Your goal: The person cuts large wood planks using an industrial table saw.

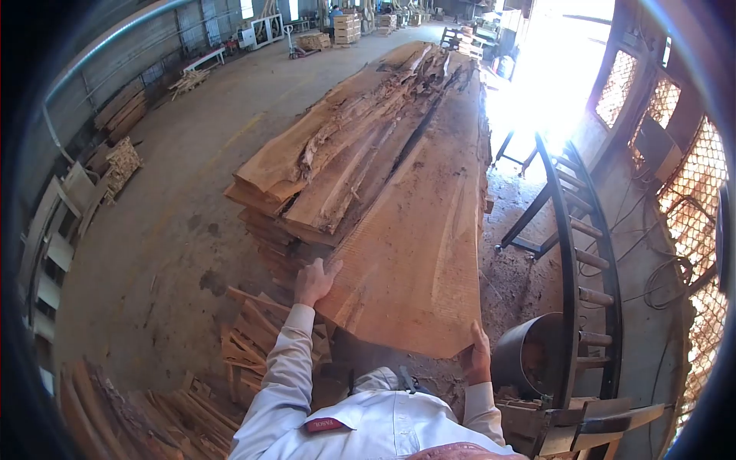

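A wide, rough-edged wooden slab (418, 253) lies on top of a tall stack of slabs, its near end toward me. My left hand (315, 282) grips the slab's left edge near that end, fingers on the edge and thumb on top. At the near right corner my right hand (477, 354) is closed round the slab's edge, with its fingers partly hidden underneath. Left of this slab, a second slab (284, 165) with a split, barky edge rests on the same stack.
A black roller conveyor (571, 230) and a round metal bin (529, 349) stand at the right. Scrap wood (257, 341) lies near my left side, with long offcuts (115, 414) at the lower left. A pallet jack (295, 47) stands in the background.
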The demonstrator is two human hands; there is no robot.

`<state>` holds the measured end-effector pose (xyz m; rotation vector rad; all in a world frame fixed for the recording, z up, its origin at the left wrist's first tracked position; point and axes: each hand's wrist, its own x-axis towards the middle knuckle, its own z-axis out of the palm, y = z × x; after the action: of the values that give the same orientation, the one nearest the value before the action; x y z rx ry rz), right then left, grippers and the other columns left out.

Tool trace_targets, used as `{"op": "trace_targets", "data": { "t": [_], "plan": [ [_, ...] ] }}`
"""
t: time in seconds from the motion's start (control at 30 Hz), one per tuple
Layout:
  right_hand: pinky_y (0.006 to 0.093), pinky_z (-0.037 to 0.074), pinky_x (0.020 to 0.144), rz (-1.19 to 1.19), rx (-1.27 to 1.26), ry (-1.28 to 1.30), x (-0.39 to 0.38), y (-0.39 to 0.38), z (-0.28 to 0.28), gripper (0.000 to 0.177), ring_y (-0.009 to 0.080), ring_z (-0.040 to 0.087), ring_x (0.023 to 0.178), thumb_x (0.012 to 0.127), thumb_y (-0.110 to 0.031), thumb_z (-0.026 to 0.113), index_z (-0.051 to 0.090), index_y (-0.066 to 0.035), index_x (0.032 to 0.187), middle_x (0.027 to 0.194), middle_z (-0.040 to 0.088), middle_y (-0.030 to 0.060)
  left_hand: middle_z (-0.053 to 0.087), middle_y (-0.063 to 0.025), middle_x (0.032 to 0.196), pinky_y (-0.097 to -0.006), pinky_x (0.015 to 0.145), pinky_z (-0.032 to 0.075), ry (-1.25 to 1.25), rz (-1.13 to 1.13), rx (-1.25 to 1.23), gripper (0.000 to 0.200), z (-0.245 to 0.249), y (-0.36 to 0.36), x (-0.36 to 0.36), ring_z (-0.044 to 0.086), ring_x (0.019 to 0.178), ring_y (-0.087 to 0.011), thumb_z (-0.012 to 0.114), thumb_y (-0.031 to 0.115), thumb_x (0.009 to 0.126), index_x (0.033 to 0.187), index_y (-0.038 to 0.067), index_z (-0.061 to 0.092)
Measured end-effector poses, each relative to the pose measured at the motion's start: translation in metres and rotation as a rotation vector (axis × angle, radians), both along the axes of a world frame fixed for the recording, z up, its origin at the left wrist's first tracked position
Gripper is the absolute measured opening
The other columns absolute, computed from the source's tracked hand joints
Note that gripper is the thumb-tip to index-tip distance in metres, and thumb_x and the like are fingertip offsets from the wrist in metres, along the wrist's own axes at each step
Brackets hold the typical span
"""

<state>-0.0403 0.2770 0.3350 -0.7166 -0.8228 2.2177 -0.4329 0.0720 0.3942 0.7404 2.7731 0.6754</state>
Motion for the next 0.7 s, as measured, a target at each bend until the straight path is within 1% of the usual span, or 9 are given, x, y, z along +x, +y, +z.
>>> {"op": "trace_targets", "data": {
  "t": [0.03, 0.13, 0.23, 0.3, 0.4, 0.47, 0.53, 0.57, 0.7],
  "plan": [
    [0.0347, 0.055, 0.092, 0.009, -0.032, 0.065, 0.000, 0.005, 0.009, 0.046, 0.0216, 0.067, 0.112, 0.102, -0.027, 0.063, 0.055, 0.000, 0.139, 0.131, 0.064, 0.0113, 0.066, -0.0357, 0.115, -0.0540, 0.097, 0.049, -0.001, 0.006, -0.004, 0.081, 0.006, 0.002, 0.005, 0.065, 0.111, -0.0489, 0.049, 0.072, 0.093, 0.118, -0.005, 0.063],
    [0.0316, 0.054, 0.089, 0.073, 0.161, -0.088, -0.002, 0.025, 0.026, 0.045, 0.0184, 0.067, 0.106, 0.104, -0.030, 0.061, 0.058, 0.001, 0.136, 0.127, 0.067, 0.0087, 0.066, -0.0351, 0.117, -0.0537, 0.096, 0.050, 0.000, -0.012, -0.004, 0.083, -0.003, 0.003, 0.001, 0.064, 0.113, -0.0488, 0.050, 0.072, 0.092, 0.118, -0.005, 0.064],
    [0.0303, 0.053, 0.087, 0.252, 0.317, -0.371, -0.009, 0.050, 0.009, 0.043, 0.0150, 0.067, 0.100, 0.103, -0.031, 0.062, 0.062, 0.003, 0.130, 0.117, 0.069, 0.0053, 0.065, -0.0356, 0.118, -0.0530, 0.098, 0.049, 0.030, -0.010, 0.021, 0.086, -0.022, 0.003, -0.007, 0.063, 0.115, -0.0486, 0.050, 0.074, 0.091, 0.118, -0.006, 0.065],
    [0.0299, 0.052, 0.084, 0.270, 0.351, -0.370, -0.011, 0.054, 0.000, 0.043, 0.0132, 0.066, 0.095, 0.103, -0.031, 0.063, 0.064, 0.003, 0.128, 0.112, 0.070, 0.0040, 0.065, -0.0358, 0.119, -0.0531, 0.099, 0.049, 0.041, -0.011, 0.025, 0.087, -0.036, 0.003, -0.015, 0.062, 0.116, -0.0485, 0.050, 0.075, 0.091, 0.117, -0.007, 0.065],
    [0.0288, 0.052, 0.081, 0.298, 0.410, -0.388, -0.011, 0.063, -0.005, 0.042, 0.0115, 0.066, 0.090, 0.103, -0.032, 0.064, 0.065, 0.003, 0.125, 0.106, 0.070, 0.0026, 0.064, -0.0357, 0.120, -0.0529, 0.100, 0.048, 0.018, 0.001, 0.018, 0.088, -0.019, 0.007, -0.008, 0.062, 0.117, -0.0484, 0.049, 0.075, 0.091, 0.116, -0.007, 0.066],
    [0.0279, 0.052, 0.079, 0.304, 0.430, -0.404, 0.007, 0.057, -0.009, 0.041, 0.0107, 0.066, 0.088, 0.102, -0.032, 0.064, 0.066, 0.003, 0.124, 0.104, 0.071, 0.0020, 0.064, -0.0355, 0.121, -0.0528, 0.100, 0.048, -0.010, 0.005, -0.003, 0.088, -0.021, 0.000, 0.012, 0.061, 0.118, -0.0482, 0.048, 0.076, 0.091, 0.115, -0.007, 0.067],
    [0.0270, 0.052, 0.077, 0.280, 0.459, -0.387, 0.030, 0.064, 0.008, 0.041, 0.0100, 0.066, 0.087, 0.102, -0.032, 0.065, 0.067, 0.003, 0.123, 0.102, 0.071, 0.0014, 0.064, -0.0352, 0.121, -0.0528, 0.100, 0.048, -0.002, -0.007, -0.006, 0.087, -0.022, 0.006, 0.033, 0.062, 0.118, -0.0481, 0.047, 0.076, 0.092, 0.114, -0.006, 0.067],
    [0.0266, 0.052, 0.076, 0.279, 0.468, -0.482, 0.048, 0.068, 0.019, 0.040, 0.0097, 0.066, 0.087, 0.102, -0.032, 0.065, 0.067, 0.002, 0.122, 0.102, 0.070, 0.0011, 0.065, -0.0354, 0.120, -0.0530, 0.099, 0.049, 0.073, -0.032, -0.029, 0.087, -0.025, 0.006, 0.053, 0.063, 0.116, -0.0483, 0.046, 0.076, 0.092, 0.114, -0.005, 0.066],
    [0.0275, 0.054, 0.077, 0.289, 0.429, -0.450, 0.113, 0.074, 0.012, 0.040, 0.0104, 0.066, 0.089, 0.102, -0.031, 0.064, 0.064, 0.002, 0.125, 0.106, 0.071, 0.0019, 0.069, -0.0336, 0.104, -0.0557, 0.087, 0.053, 0.032, -0.009, 0.011, 0.079, -0.017, 0.004, 0.130, 0.068, 0.101, -0.0491, 0.048, 0.073, 0.093, 0.105, -0.004, 0.065]
  ]
}}
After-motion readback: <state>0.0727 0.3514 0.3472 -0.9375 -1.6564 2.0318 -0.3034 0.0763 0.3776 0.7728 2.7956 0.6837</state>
